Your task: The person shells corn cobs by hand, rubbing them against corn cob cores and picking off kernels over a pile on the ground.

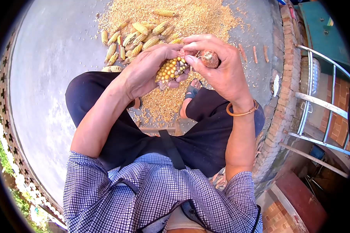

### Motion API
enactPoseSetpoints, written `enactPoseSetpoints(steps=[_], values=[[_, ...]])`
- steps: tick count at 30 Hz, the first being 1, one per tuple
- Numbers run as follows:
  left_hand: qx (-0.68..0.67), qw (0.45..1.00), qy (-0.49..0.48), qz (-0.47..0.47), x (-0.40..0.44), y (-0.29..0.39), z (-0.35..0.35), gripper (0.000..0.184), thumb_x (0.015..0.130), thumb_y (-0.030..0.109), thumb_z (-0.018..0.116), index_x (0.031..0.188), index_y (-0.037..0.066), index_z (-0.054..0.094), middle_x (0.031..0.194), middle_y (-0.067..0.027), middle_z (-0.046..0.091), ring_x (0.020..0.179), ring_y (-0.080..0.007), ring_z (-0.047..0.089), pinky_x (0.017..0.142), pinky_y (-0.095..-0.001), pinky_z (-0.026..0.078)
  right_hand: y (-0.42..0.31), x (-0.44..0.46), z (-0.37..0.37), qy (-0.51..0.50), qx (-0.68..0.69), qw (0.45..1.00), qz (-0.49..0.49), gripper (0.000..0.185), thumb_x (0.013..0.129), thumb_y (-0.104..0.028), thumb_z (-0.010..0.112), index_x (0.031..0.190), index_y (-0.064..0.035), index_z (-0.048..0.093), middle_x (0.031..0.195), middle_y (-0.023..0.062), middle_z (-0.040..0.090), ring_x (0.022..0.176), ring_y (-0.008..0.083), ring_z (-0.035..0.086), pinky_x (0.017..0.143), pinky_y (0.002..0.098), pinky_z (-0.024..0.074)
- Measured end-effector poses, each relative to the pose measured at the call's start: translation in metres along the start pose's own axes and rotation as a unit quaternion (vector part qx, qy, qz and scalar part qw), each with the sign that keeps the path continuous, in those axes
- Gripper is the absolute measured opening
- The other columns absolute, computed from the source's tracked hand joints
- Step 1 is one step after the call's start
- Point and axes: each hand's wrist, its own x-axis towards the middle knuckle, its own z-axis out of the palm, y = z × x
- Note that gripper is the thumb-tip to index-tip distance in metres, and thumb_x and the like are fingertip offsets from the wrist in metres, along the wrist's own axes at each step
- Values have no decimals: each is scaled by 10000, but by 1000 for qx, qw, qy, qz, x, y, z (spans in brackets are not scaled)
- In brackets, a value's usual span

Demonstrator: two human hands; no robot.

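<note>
My left hand (146, 68) is wrapped around a partly shelled ear of corn (169, 71). Yellow kernels still cover its near face, while a few grey, darker ones show at its right side. In my right hand (227, 64), closed beside it, is a reddish bare corncob (209, 59) with its broken end facing me. Thumb and fingers of that hand meet the upper right side of the ear. The far side of the ear is hidden by my fingers.
Unshelled ears of corn (144, 33) lie piled ahead, left of a spread of loose kernels (202, 17). Several bare cobs (255, 54) rest on the concrete at right. More kernels (159, 105) lie between my feet. A brick edging (286, 85) and metal railing (322, 103) stand right.
</note>
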Motion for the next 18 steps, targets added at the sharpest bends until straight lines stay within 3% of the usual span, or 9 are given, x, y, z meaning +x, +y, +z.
enactPoseSetpoints(steps=[18], values=[[12, 1000, -2, 3, -2, 0, 3, 376, 971, 117, 417, 1311, -33, 474, 1023, -161, 613, 773, -219, 624, 571, -298, 483, 0, -3, -4, -16, 9, 1000, 18, 272, 771, -41, 717, 1030, 29, 674, 1114, 209, 673, 1021, 312, 673, 878, 361, 526]])
